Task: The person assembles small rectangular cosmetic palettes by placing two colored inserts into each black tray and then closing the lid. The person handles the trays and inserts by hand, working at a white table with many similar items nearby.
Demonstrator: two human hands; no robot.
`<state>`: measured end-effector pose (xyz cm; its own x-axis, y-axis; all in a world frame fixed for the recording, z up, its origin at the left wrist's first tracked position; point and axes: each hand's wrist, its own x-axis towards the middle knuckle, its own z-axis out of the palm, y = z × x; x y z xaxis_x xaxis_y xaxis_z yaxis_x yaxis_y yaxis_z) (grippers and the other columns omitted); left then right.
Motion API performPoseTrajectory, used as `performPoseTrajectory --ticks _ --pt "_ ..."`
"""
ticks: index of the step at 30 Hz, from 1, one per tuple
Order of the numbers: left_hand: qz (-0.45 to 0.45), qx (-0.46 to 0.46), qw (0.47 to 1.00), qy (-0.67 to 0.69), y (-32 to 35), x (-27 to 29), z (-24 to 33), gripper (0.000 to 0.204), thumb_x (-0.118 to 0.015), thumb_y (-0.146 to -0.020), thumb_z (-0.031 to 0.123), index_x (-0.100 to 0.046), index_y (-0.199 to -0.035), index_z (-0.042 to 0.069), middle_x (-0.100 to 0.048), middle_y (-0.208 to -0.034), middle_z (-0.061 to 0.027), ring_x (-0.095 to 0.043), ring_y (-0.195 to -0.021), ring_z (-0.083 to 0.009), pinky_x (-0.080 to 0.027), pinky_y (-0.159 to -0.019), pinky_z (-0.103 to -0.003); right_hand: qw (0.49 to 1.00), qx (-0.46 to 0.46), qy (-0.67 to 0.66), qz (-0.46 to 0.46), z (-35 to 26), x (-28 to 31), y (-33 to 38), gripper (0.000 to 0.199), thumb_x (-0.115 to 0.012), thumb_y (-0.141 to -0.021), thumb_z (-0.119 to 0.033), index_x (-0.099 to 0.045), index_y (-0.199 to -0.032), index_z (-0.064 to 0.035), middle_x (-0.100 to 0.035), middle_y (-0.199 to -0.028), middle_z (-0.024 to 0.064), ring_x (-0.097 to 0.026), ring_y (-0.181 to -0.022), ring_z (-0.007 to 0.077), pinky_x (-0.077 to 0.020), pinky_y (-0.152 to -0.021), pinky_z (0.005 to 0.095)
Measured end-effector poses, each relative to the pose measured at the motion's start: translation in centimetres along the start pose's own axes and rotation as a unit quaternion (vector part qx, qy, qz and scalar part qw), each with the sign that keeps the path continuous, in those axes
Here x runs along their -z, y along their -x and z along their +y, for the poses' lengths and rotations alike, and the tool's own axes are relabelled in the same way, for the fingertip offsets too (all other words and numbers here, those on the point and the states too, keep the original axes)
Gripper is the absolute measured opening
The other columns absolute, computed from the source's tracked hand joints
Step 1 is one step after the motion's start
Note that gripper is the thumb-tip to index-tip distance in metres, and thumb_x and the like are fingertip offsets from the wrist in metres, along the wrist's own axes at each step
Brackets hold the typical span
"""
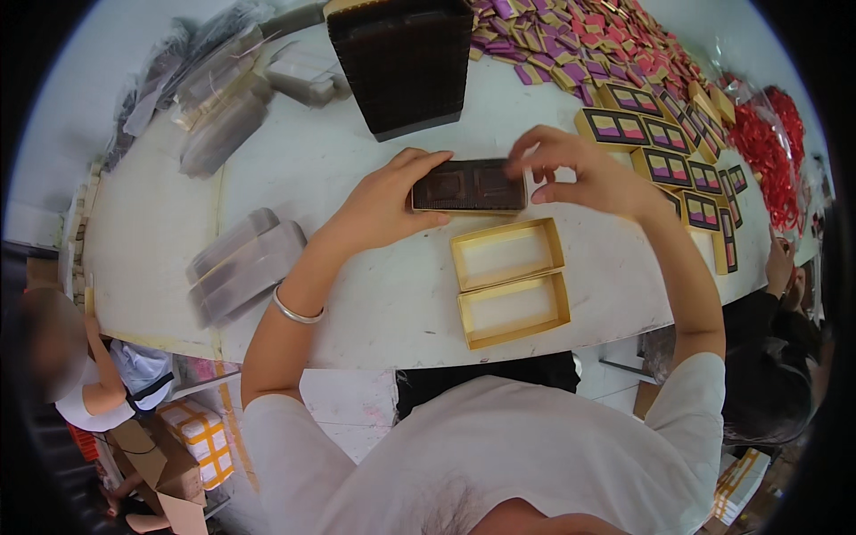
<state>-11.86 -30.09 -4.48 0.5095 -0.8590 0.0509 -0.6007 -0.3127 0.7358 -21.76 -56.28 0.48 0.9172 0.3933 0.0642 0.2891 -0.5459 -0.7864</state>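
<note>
A dark brown plastic insert tray (468, 185) with two square recesses sits in a shallow gold box, whose edge shows below it. My left hand (383, 203) grips the box's left end, thumb along the near side and fingers at the far side. Over the right end hovers my right hand (580, 171), its thumb and curved fingers apart; the fingertips are slightly blurred, so I cannot tell whether they touch the tray. Two open gold boxes (514, 337) without inserts lie just nearer to me, one below the other.
A tall stack of dark insert trays (406, 76) stands beyond my hands. Clear plastic covers (245, 267) lie at left. Filled boxes (615, 127), a heap of small wrapped pieces (571, 45) and red ribbon (771, 134) are at right. Other people sit at both sides.
</note>
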Motion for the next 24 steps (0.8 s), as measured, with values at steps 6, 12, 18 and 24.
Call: performPoseTrajectory --ticks 6,12,18,24 --pt "0.009 -0.002 0.994 0.109 -0.2 -0.6 -0.4 0.07 -0.078 -0.073 0.021 -0.045 -0.133 0.009 -0.048 -0.123 -0.0086 -0.053 -0.106 -0.0205 -0.05 -0.083 -0.031 0.984 0.122 0.127 0.016 1.9 -1.0 -0.2 0.017 -0.066 -0.079 0.002 -0.064 -0.096 0.0005 -0.056 -0.105 0.0112 -0.061 -0.084 0.0264 -0.0513 -0.07 0.0322" --pt "-0.008 -0.017 0.998 0.056 -0.2 -0.1 -0.3 0.07 -0.078 -0.072 0.019 -0.044 -0.133 0.009 -0.049 -0.125 -0.0077 -0.054 -0.108 -0.0209 -0.051 -0.085 -0.031 0.874 0.248 0.411 -0.08 1.0 0.0 -0.2 0.025 -0.064 -0.072 -0.002 -0.06 -0.096 0.004 -0.056 -0.107 0.013 -0.062 -0.083 0.0243 -0.0521 -0.068 0.0307" --pt "0.032 0.004 0.996 0.083 0.2 -0.7 -0.3 0.067 -0.078 -0.069 0.012 -0.047 -0.128 0.008 -0.052 -0.118 -0.0103 -0.059 -0.091 -0.0235 -0.052 -0.072 -0.032 0.945 0.164 0.269 -0.092 1.7 -0.3 -1.4 0.013 -0.064 -0.075 -0.004 -0.063 -0.088 -0.0014 -0.05 -0.091 0.0101 -0.057 -0.079 0.0241 -0.0489 -0.069 0.0342" --pt "0.024 0.03 0.997 0.062 0.0 -1.1 0.4 0.068 -0.076 -0.072 0.008 -0.043 -0.132 0.007 -0.047 -0.121 -0.0096 -0.054 -0.106 -0.022 -0.054 -0.083 -0.028 0.998 0.044 0.033 -0.024 2.6 -2.9 0.3 0.01 -0.065 -0.079 0.001 -0.059 -0.084 -0.0042 -0.048 -0.086 0.0076 -0.052 -0.08 0.0217 -0.0425 -0.07 0.0301"
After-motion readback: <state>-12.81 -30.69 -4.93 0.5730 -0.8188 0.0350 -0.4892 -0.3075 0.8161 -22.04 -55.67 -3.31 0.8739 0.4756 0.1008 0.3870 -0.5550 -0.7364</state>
